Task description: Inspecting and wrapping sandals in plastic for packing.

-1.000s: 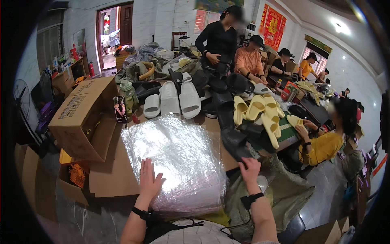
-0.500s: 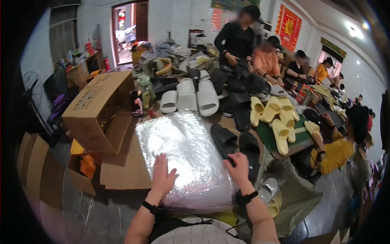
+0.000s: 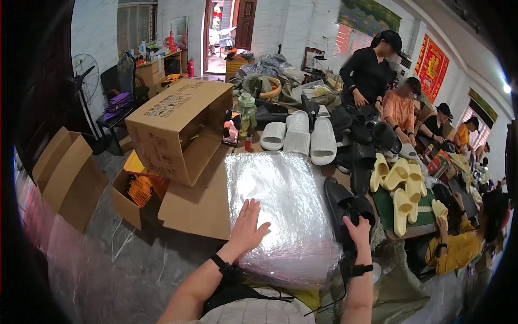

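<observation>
The head view looks down on a crowded surface (image 3: 216,200) with a thick stack of clear plastic bags (image 3: 280,210) lying flat near the person. The left hand (image 3: 247,227) rests on the stack's near left part, open, palm down, fingers spread. The right hand (image 3: 357,233) is just off the stack's right edge, closed around the heel end of a black slipper (image 3: 341,208) — a second black slipper (image 3: 362,208) lies touching it on the right. Both wrists wear dark bands.

Beyond the stack, three white slippers (image 3: 299,137) lie side by side, toes pointing away. To the right, several pale yellow slippers (image 3: 402,186) sit on a green mat (image 3: 386,208), with more black slippers (image 3: 364,143) heaped behind them. Left of the stack, an open cardboard box (image 3: 178,127) lies on its side over a flattened sheet of cardboard; a smaller box holding orange packets (image 3: 141,190) stands on the floor beneath it, and another box (image 3: 65,175) stands well apart at the far left.

Other people work along the far and right sides — one standing in black (image 3: 372,70), one in orange beside them, one in yellow (image 3: 458,245) at the near right.
</observation>
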Demonstrator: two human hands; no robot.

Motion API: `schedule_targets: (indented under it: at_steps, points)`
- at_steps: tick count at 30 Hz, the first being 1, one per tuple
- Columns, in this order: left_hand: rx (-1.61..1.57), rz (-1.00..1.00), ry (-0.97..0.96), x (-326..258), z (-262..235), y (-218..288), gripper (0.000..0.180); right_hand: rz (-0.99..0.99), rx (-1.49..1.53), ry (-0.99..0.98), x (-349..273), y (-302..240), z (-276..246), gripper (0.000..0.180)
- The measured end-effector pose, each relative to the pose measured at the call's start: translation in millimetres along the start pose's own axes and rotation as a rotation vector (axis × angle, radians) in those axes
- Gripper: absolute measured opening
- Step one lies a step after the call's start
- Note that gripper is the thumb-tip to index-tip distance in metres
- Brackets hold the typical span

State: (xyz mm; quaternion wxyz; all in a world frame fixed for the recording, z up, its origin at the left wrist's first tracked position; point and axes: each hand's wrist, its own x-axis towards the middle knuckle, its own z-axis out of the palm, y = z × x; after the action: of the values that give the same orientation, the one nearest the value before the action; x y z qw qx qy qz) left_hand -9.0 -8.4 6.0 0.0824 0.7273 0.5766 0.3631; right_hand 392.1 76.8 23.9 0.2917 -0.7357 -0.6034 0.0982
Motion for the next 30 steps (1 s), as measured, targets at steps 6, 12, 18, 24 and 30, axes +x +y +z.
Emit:
schedule_targets:
  at_steps: [6, 12, 18, 24, 30]
  points:
    - [-0.011, -0.02, -0.004, 0, 4, -2, 0.075, 0.063, -0.248, 0.051, 46, -3, 19, 0.09]
    - [0.008, -0.01, -0.019, -1, 4, -1, 0.077, -0.047, -0.181, 0.297, 64, 15, 34, 0.059]
    - [-0.053, -0.023, -0.031, -2, 1, -1, 0.08, -0.014, -0.062, 0.316, 43, 13, 15, 0.054]
    - [-0.044, -0.039, -0.06, 0, -4, 6, 0.078, -0.152, 0.279, 0.55, 13, -17, -32, 0.041]
    - [0.005, 0.007, -0.032, 2, -3, 4, 0.077, -0.318, 0.517, 0.428, -25, -102, -71, 0.034]
